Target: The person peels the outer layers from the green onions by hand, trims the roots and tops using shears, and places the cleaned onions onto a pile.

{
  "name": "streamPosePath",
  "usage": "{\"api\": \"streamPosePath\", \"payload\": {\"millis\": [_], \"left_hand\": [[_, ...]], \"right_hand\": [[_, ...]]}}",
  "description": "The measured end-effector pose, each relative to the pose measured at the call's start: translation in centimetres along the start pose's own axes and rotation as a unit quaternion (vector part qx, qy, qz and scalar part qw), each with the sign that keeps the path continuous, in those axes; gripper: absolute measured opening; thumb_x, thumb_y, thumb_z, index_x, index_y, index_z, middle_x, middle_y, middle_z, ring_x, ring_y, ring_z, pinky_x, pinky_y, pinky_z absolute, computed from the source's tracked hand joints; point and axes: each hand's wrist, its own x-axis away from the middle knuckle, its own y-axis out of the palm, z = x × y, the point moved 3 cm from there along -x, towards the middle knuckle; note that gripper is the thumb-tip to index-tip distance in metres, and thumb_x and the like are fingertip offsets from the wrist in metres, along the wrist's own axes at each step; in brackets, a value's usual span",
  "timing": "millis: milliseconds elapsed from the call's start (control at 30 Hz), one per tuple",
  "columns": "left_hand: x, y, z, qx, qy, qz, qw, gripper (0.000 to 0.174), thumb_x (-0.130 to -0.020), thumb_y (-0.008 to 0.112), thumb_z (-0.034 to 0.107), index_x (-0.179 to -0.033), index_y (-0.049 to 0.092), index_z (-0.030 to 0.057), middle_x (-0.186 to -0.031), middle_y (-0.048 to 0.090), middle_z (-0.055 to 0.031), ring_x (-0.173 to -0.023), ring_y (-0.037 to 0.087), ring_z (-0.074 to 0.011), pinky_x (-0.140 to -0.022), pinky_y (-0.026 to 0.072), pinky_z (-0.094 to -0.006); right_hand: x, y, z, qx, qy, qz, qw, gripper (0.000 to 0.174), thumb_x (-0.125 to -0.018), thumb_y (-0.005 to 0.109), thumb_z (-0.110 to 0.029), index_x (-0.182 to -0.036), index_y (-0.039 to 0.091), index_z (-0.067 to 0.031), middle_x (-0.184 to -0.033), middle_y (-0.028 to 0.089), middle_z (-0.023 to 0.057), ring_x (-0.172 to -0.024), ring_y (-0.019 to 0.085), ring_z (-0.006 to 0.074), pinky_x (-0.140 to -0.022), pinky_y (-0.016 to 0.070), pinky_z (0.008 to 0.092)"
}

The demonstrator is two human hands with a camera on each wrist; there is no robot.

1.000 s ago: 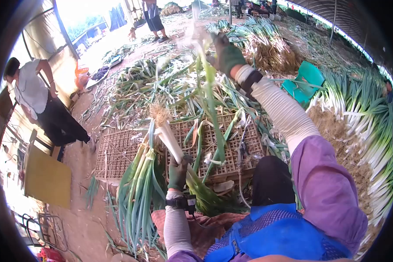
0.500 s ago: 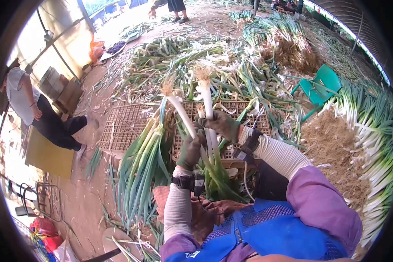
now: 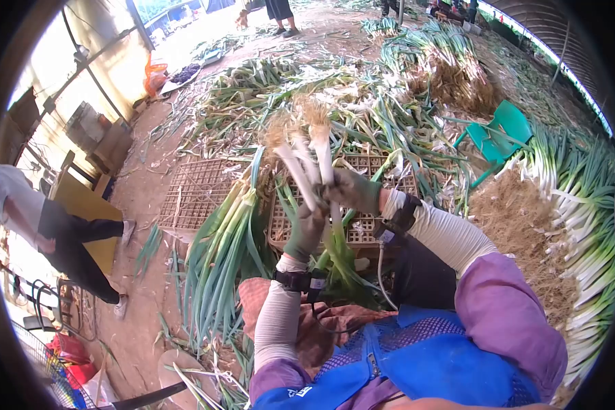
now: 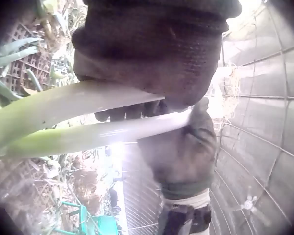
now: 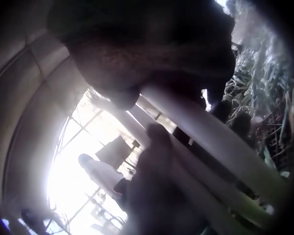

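Observation:
Several leeks with white stems [image 3: 322, 156] and root tufts pointing up are held over a brown crate, green leaves hanging down. My gloved left hand [image 3: 305, 231] grips the left stems. Beside it, my gloved right hand [image 3: 356, 191] has its fingers curled round the stem on the right. The left wrist view shows two pale stems [image 4: 108, 132] between the left glove [image 4: 152, 54] and the right glove [image 4: 179, 152]. In the right wrist view, the dark right glove [image 5: 152, 49] is round a thick stem [image 5: 210, 132]; some fingertips are hidden.
A leek bundle [image 3: 219, 253] hangs left of the hands, by a second crate [image 3: 197, 198]. Loose leaves [image 3: 253, 102] cover the ground behind. A green chair [image 3: 502, 137] lies right, near a long row of leeks [image 3: 581, 273]. A person [image 3: 61, 232] walks at the left.
My right hand has come down from the upper pile to the left hand with a leek. The stems and roots are now closer together. The person at left has moved toward the near side.

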Motion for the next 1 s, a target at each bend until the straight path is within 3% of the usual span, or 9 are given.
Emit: {"api": "streamPosePath", "payload": {"millis": [300, 400, 433, 467, 567, 733, 767, 900, 1000], "left_hand": [[-1.8, 4.0, 6.3, 0.026, -0.015, -0.002, 1.0, 0.041, -0.093, 0.064, 0.039, -0.11, 0.06, 0.0019, -0.094, 0.06, -0.0001, -0.085, 0.056, -0.0112, -0.074, 0.0478, -0.0281], [-4.1, 4.9, 10.4, -0.059, -0.002, -0.04, 0.997, 0.041, -0.092, 0.065, 0.035, -0.114, 0.062, -0.0004, -0.1, 0.066, -0.0056, -0.089, 0.063, -0.0151, -0.078, 0.0517, -0.0285], [-4.3, 6.8, 12.6, -0.04, -0.01, -0.055, 0.998, 0.04, -0.092, 0.066, 0.033, -0.114, 0.062, -0.0001, -0.1, 0.067, -0.0054, -0.091, 0.063, -0.0148, -0.079, 0.0517, -0.0286], [-4.5, 8.7, 14.3, -0.021, -0.018, -0.071, 0.997, 0.038, -0.092, 0.066, 0.031, -0.114, 0.063, 0.0002, -0.1, 0.067, -0.0052, -0.092, 0.063, -0.0144, -0.08, 0.0518, -0.0288], [-5.9, 12.4, 15.6, -0.126, 0.081, -0.222, 0.963, 0.036, -0.091, 0.068, 0.027, -0.115, 0.063, 0.0005, -0.102, 0.068, -0.0047, -0.096, 0.063, -0.0133, -0.084, 0.0509, -0.0285], [-6.2, 17.3, 16.9, -0.091, -0.04, -0.199, 0.975, 0.038, -0.089, 0.069, 0.011, -0.124, 0.059, 0.0001, -0.111, 0.066, -0.0053, -0.1, 0.062, -0.0127, -0.088, 0.0505, -0.0281], [-6.0, 18.6, 18.0, -0.094, -0.01, -0.186, 0.978, 0.038, -0.089, 0.068, 0.009, -0.124, 0.058, 0.0003, -0.112, 0.065, -0.0059, -0.101, 0.061, -0.0129, -0.088, 0.0501, -0.0283], [-6.8, 18.6, 19.1, -0.197, 0.086, -0.084, 0.973, 0.035, -0.09, 0.064, 0.003, -0.124, 0.058, 0.0006, -0.116, 0.063, -0.007, -0.103, 0.059, -0.0141, -0.091, 0.0484, -0.029], [-6.1, 15.9, 19.6, -0.272, 0.15, -0.033, 0.95, 0.032, -0.092, 0.062, 0.005, -0.123, 0.058, -0.0008, -0.119, 0.062, -0.0078, -0.109, 0.057, -0.0156, -0.097, 0.0454, -0.0302]], "right_hand": [[4.0, -5.0, -9.8, 0.338, -0.087, 0.062, 0.935, 0.048, -0.092, 0.061, -0.041, -0.123, 0.055, -0.0048, -0.11, 0.067, 0.0173, -0.098, 0.067, 0.0316, -0.09, 0.0522, 0.0403], [6.4, -6.4, -15.8, 0.612, -0.333, 0.099, 0.711, 0.046, -0.092, 0.057, -0.03, -0.133, 0.053, -0.0116, -0.129, 0.06, 0.0115, -0.115, 0.06, 0.0255, -0.102, 0.047, 0.0379], [7.5, -5.6, -17.8, 0.739, -0.386, 0.109, 0.541, 0.044, -0.09, 0.056, -0.022, -0.134, 0.053, -0.0156, -0.132, 0.058, 0.0083, -0.121, 0.056, 0.0238, -0.11, 0.0394, 0.0355], [7.4, -5.8, -17.4, 0.726, -0.434, 0.116, 0.52, 0.043, -0.087, 0.057, -0.014, -0.13, 0.056, -0.0166, -0.128, 0.059, 0.0059, -0.121, 0.055, 0.0228, -0.113, 0.0352, 0.0354], [7.5, -6.7, -17.4, 0.811, -0.301, 0.015, 0.501, 0.042, -0.084, 0.06, -0.019, -0.126, 0.059, -0.0179, -0.124, 0.062, 0.0082, -0.123, 0.055, 0.0226, -0.114, 0.0347, 0.0353], [12.4, -10.1, -19.1, 0.846, -0.086, -0.069, 0.522, 0.038, -0.085, 0.063, -0.019, -0.123, 0.062, -0.0166, -0.121, 0.064, 0.0136, -0.123, 0.056, 0.0256, -0.107, 0.042, 0.0381], [13.8, -11.9, -19.1, 0.848, -0.19, -0.013, 0.494, 0.006, -0.079, 0.063, -0.019, -0.081, 0.065, -0.0134, -0.075, 0.064, 0.0072, -0.069, 0.066, 0.0264, -0.063, 0.0505, 0.0395], [22.9, -23.6, -19.4, 0.832, -0.024, 0.126, 0.54, 0.013, -0.079, 0.061, -0.019, -0.089, 0.067, -0.0133, -0.085, 0.068, 0.0089, -0.08, 0.067, 0.0298, -0.074, 0.0522, 0.0409], [37.1, -33.4, -20.6, 0.818, -0.016, 0.325, 0.474, 0.027, -0.079, 0.063, -0.022, -0.104, 0.068, -0.0126, -0.093, 0.07, 0.0108, -0.087, 0.067, 0.0317, -0.077, 0.0521, 0.0408]]}}
